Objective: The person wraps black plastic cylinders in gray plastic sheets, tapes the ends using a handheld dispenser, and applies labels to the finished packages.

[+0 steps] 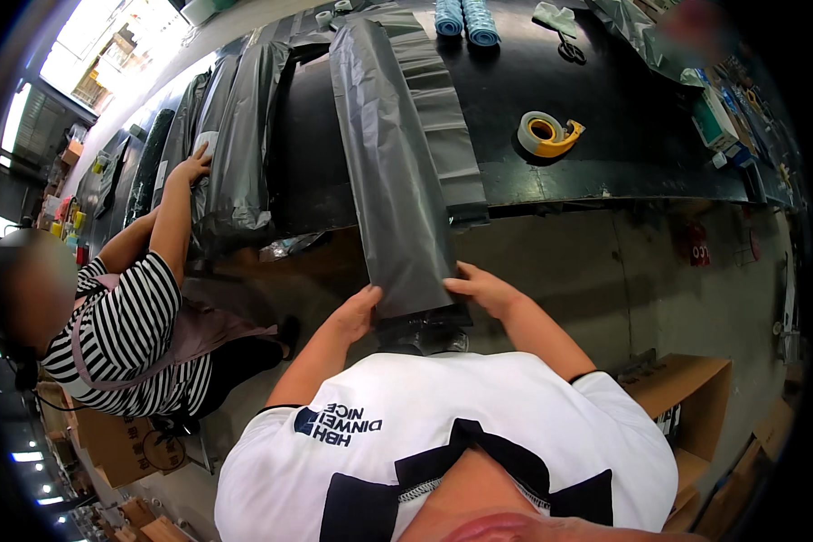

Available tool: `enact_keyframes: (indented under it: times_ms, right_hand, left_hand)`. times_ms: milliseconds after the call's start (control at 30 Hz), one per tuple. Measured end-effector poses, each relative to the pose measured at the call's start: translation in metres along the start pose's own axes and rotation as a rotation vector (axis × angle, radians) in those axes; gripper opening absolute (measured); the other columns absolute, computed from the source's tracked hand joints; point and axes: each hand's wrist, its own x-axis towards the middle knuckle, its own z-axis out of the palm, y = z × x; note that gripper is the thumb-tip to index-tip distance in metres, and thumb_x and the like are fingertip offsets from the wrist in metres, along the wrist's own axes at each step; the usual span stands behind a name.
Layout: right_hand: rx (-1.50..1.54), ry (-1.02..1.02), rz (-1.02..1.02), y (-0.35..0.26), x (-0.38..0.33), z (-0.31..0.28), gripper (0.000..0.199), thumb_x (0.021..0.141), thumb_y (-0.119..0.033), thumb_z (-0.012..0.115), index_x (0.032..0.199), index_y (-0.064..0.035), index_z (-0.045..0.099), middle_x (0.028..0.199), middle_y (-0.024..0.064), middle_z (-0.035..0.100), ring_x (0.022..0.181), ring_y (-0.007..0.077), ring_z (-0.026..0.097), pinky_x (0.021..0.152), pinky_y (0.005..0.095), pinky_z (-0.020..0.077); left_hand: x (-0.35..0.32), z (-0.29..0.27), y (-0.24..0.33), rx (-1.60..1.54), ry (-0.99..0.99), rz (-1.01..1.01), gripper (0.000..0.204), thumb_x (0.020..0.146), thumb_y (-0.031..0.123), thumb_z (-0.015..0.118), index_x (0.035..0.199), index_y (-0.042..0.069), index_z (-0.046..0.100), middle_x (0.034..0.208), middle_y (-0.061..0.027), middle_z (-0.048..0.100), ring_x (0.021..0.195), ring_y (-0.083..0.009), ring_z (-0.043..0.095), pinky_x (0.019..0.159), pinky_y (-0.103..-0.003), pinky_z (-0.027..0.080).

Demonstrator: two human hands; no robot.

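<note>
A long grey plastic bag (390,163) stretches from the black table over its front edge toward my body, and its near end hangs off the table. My left hand (357,313) pinches the left edge near that end. Opposite it, my right hand (486,291) grips the right edge between thumb and fingers. Black material (425,327) shows just below the bag's near edge. More flat grey bags (443,135) lie in an overlapping row under and to the right of it. What is inside the bag, if anything, is hidden.
On the black table (605,135) are a yellow tape dispenser (551,134), black scissors (570,51) and blue rolls (466,22). At left, a co-worker in a striped shirt (126,330) touches wrapped grey packages (244,135). Cardboard boxes (682,388) stand at lower right.
</note>
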Motion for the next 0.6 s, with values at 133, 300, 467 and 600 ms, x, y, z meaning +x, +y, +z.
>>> enact_keyframes:
  times_ms: [133,300,467,600]
  right_hand:
    - [0.038,0.108,0.136,-0.027,0.028,0.048,0.049,0.086,-0.029,0.07,0.125,-0.0016,0.06,0.118,0.0103,0.064,0.111,0.0225,0.057,0.096,0.0385,0.0425]
    - [-0.029,0.152,-0.311,-0.04,0.08,0.035,0.031,0.086,-0.017,0.071,0.112,-0.0006,0.066,0.11,0.0076,0.067,0.099,0.0195,0.061,0.085,0.0362,0.0478]
    - [-1.074,0.313,-0.49,-0.088,0.078,0.008,0.024,0.079,-0.02,0.075,0.093,-0.0005,0.072,0.087,0.0159,0.071,0.085,0.0275,0.067,0.077,0.0383,0.0518]
    - [-1.132,-0.001,-0.18,-0.065,0.064,0.002,0.034,0.078,-0.025,0.075,0.102,-0.0009,0.071,0.099,0.0152,0.071,0.093,0.0276,0.067,0.084,0.0375,0.0508]
  left_hand:
    - [0.048,0.022,0.0,0.178,0.479,-0.128,0.048,0.087,0.042,0.071,0.118,0.007,0.062,0.11,-0.0082,0.066,0.103,-0.0246,0.061,0.083,-0.043,0.049]
    - [0.089,0.034,0.043,0.354,0.511,0.261,0.031,0.088,0.03,0.071,0.105,0.003,0.068,0.092,-0.0047,0.068,0.081,-0.0169,0.062,0.071,-0.036,0.049]
    - [0.064,0.02,0.098,1.266,0.21,0.621,0.028,0.093,0.024,0.065,0.094,-0.004,0.068,0.08,-0.0056,0.069,0.072,-0.0145,0.062,0.069,-0.033,0.051]
    - [0.069,-0.002,0.072,1.86,0.364,0.173,0.046,0.085,0.041,0.068,0.077,-0.004,0.066,0.081,-0.0234,0.067,0.081,-0.0404,0.065,0.071,-0.042,0.05]
